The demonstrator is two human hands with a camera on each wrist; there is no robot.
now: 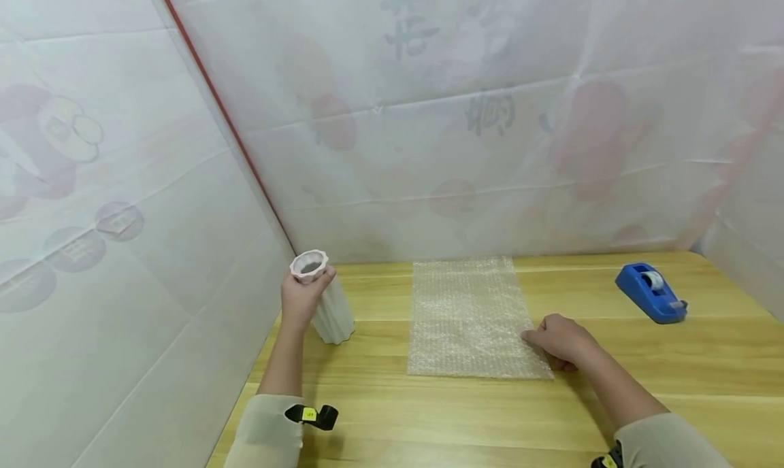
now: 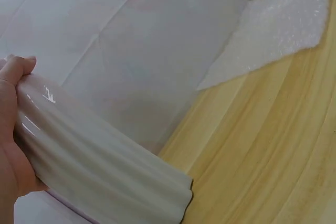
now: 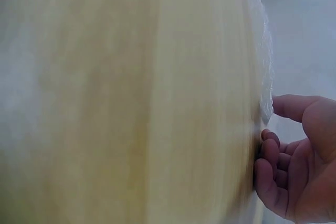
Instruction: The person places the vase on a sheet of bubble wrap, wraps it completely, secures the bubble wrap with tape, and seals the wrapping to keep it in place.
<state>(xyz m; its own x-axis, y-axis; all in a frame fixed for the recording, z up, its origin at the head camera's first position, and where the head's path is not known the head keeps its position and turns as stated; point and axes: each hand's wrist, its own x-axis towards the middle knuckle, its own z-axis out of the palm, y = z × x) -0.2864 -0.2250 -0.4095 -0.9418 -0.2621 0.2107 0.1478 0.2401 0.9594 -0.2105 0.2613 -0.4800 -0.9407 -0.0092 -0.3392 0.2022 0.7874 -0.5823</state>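
In the head view my left hand (image 1: 301, 298) grips a white fluted vase (image 1: 333, 315) just below its scalloped rim, thumb against the near side. The vase leans, its open mouth turned up toward me and its base low over the table. From the left wrist, the glossy ribbed side of the vase (image 2: 100, 150) shows below the fingers. A clear bubble wrap sheet (image 1: 465, 318) lies flat to the right of the vase. At its right edge, near the front corner, my right hand (image 1: 563, 342) pinches the sheet, the other fingers curled beside it on the wood.
A blue tape dispenser (image 1: 652, 294) with a roll of tape sits on the right part of the wooden table (image 1: 612, 298). White printed sheeting (image 1: 429, 148) hangs behind the table and along both sides, close to the vase at the left.
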